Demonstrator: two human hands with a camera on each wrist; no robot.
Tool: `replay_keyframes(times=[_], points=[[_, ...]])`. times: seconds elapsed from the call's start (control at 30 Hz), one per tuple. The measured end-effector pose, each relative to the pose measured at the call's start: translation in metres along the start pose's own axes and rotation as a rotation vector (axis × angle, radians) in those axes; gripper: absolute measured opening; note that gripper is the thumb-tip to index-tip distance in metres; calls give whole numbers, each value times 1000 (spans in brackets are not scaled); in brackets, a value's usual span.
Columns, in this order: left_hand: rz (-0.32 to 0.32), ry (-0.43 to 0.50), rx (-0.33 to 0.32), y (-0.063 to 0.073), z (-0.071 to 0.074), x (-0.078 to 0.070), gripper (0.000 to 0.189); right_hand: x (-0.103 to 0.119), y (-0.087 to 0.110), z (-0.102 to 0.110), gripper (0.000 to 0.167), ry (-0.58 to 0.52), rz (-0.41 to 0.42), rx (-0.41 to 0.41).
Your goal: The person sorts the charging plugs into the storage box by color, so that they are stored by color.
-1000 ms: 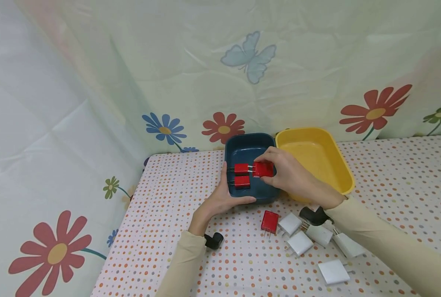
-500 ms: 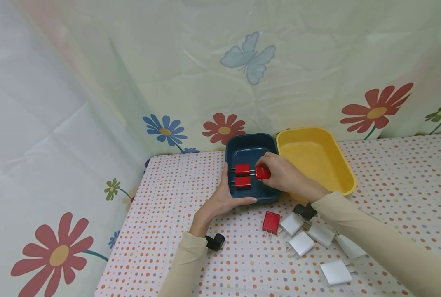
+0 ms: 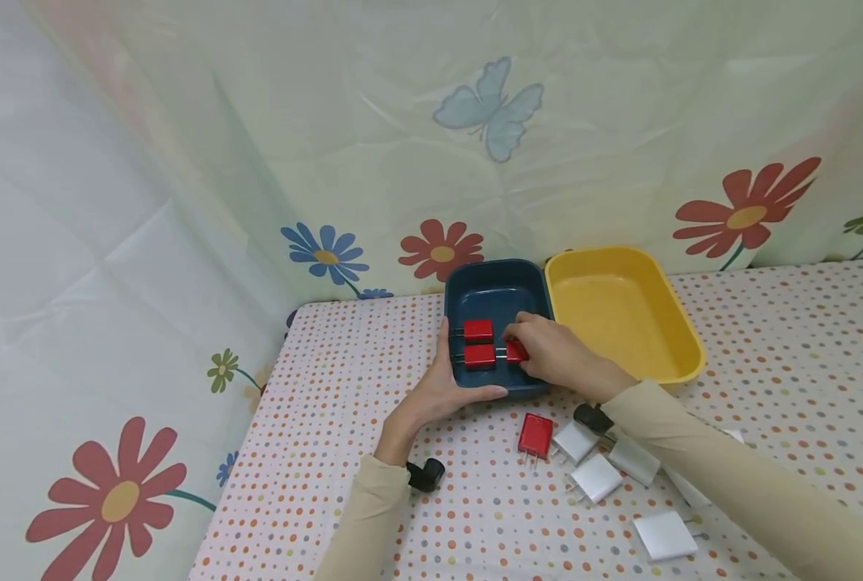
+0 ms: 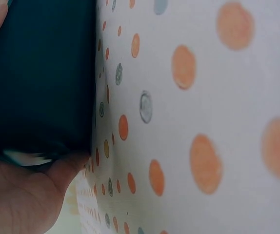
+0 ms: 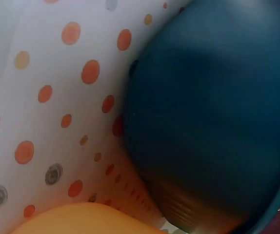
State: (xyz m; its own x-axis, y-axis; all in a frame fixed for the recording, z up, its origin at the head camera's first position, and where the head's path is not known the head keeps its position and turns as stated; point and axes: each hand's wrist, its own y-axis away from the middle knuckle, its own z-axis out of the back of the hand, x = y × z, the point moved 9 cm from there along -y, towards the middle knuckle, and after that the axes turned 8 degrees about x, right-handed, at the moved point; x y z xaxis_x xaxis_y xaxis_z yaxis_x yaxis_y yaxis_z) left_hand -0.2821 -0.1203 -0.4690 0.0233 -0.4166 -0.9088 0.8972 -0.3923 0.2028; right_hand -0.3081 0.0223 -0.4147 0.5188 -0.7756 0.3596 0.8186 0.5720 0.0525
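In the head view, my left hand [image 3: 437, 386] holds the near left corner of a dark blue tray [image 3: 500, 270], its fingers along the left wall and its thumb along the front. My right hand [image 3: 558, 351] reaches into the tray and pinches a red charger plug [image 3: 516, 352], its prongs pointing left. Two red charger plugs sit in the tray to its left, the farther one [image 3: 478, 331] behind the nearer one [image 3: 480, 357]. The right wrist view shows the tray's outer wall [image 5: 208, 107]; the right hand's fingers are out of sight there.
A yellow tray [image 3: 695, 355] stands right beside the blue one. In front lies another red charger plug [image 3: 535, 436], with several white charger plugs [image 3: 597, 478] to its right, some partly under the right sleeve. A flowered cloth [image 3: 373, 121] hangs behind the dotted tablecloth [image 3: 330, 403].
My right hand has moved the red charger plug nearer to me inside the blue tray, from level with the farther plug to level with the nearer one. The left hand stays on the tray.
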Motion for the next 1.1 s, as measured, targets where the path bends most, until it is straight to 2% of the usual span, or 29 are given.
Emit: replay_keyframes(times=[0.23, 0.57, 1.1], points=[[-24, 10, 2, 0, -1, -2, 130, -1, -4, -5, 40, 64, 8, 20], [-15, 5, -1, 1, 0, -1, 130, -2, -10, -11, 38, 110, -35, 52], [1, 4, -7, 1, 0, 1, 131, 6, -7, -11, 34, 175, -8, 30]])
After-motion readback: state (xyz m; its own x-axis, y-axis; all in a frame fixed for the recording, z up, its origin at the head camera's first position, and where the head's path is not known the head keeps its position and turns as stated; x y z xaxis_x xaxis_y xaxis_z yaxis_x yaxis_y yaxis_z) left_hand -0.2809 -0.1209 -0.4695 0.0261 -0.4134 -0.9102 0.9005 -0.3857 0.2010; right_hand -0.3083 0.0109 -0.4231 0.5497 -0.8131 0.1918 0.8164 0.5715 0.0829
